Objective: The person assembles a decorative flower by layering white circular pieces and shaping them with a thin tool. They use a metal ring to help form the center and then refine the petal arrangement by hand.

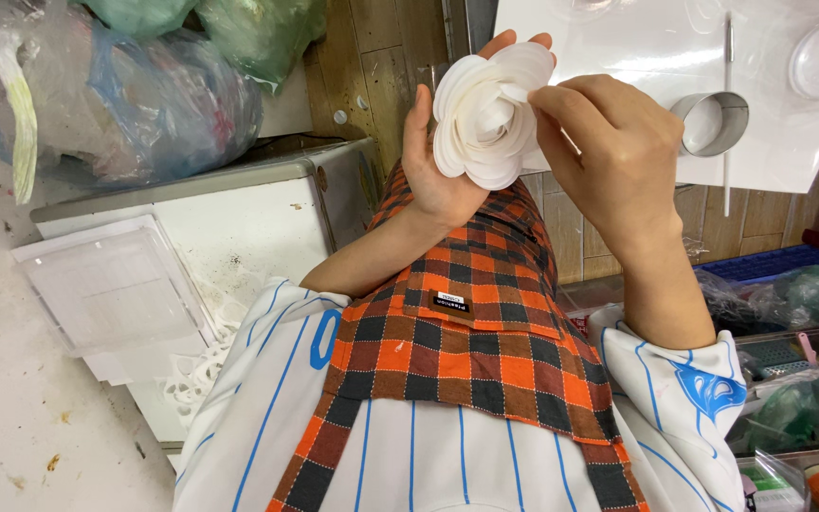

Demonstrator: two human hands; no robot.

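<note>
Above the checked orange apron, a white layered rose of thin round petals looks nearly full. The left hand cups it from behind, fingers wrapped around its base. The right hand pinches an outer petal between thumb and forefinger; more cut rings lie unused on the white counter.

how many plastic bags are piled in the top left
3 show: a blue-tinted clear bag on the white cabinet, and two green bags behind it. More may be hidden out of frame.
</note>
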